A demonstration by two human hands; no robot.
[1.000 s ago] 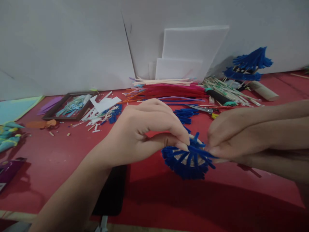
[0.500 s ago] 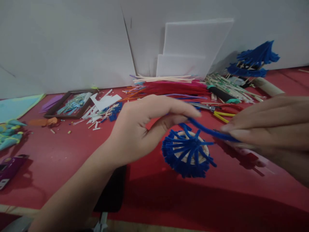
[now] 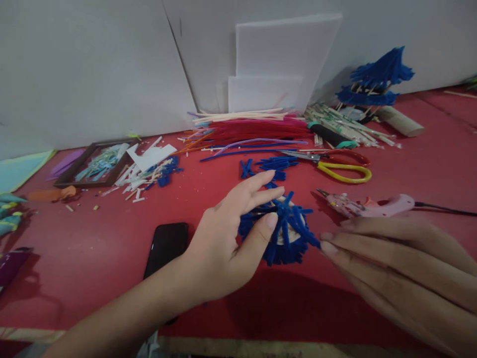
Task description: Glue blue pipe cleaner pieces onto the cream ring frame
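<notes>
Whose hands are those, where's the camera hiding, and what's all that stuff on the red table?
There's no robot here, just one person's bare hands. The camera is worn on that person's head, looking forward and down, so every picture comes from there. The left hand is open, spread over a round piece topped with blue pipe cleaners. The right hand pinches the end of one blue pipe cleaner. On the red table lie scissors, a pink glue gun and a black smartphone. Farther back are red pipe cleaners and a blue-roofed model.
</notes>
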